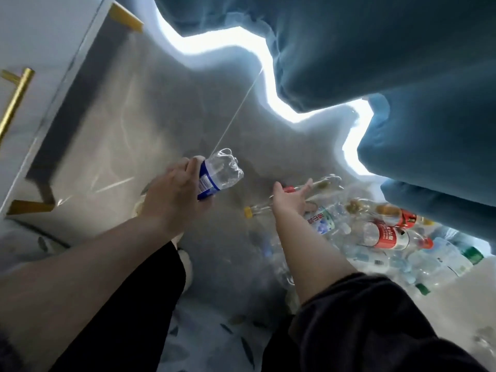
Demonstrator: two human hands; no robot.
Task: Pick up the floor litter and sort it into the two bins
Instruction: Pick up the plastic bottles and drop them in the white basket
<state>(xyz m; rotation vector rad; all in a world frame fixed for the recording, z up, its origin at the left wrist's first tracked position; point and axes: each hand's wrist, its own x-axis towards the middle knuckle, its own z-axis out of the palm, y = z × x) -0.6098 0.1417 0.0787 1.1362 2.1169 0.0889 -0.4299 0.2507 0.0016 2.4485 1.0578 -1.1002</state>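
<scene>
Left hand point(171, 194) raised, fingers round crushed blue-label bottle point(214, 174), right hand point(291, 201) outstretched – fingers splayed over bottle pile point(375, 232)

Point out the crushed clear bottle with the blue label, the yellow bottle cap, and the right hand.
crushed clear blue-labelled bottle point(214, 174), head view, label edge
yellow bottle cap point(248, 212), head view, cap side
right hand point(291, 200), head view, back

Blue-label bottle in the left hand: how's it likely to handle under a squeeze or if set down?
The blue-label bottle looks empty and clear, so probably very light. Its walls are already creased and dented, so the left hand would likely crush it further under a firm squeeze. Being roughly cylindrical, it may roll on the smooth floor.
</scene>
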